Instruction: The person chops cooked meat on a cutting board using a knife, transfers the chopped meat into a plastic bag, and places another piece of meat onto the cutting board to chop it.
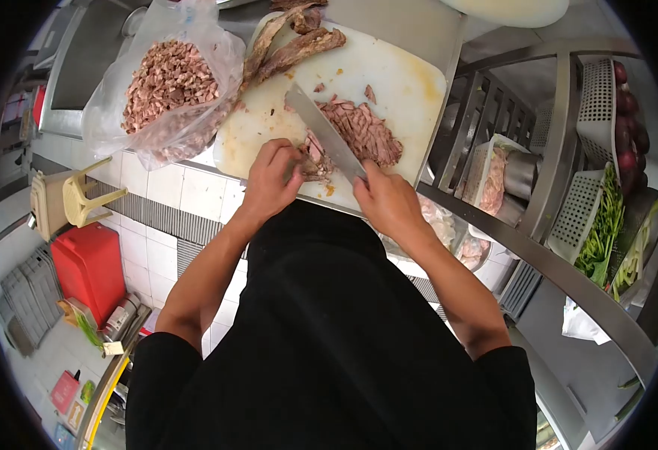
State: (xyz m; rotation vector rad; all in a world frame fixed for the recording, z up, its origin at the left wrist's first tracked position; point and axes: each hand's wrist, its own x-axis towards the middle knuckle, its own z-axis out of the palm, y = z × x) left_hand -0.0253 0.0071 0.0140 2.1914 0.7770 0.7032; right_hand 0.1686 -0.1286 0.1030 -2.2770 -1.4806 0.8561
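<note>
My right hand is closed round the handle of a large knife, whose blade slants up and left over a white cutting board. My left hand has its fingers curled against a small piece of meat left of the blade, near the board's front edge. Right of the blade lies a pile of sliced meat. Long browned strips of meat rest at the back of the board. A clear plastic bag full of diced meat stands at the board's left.
On the right, a metal rack holds white baskets with greens and a container of meat. Lower left are a red bin and a cream stool. A pale round object is at the top.
</note>
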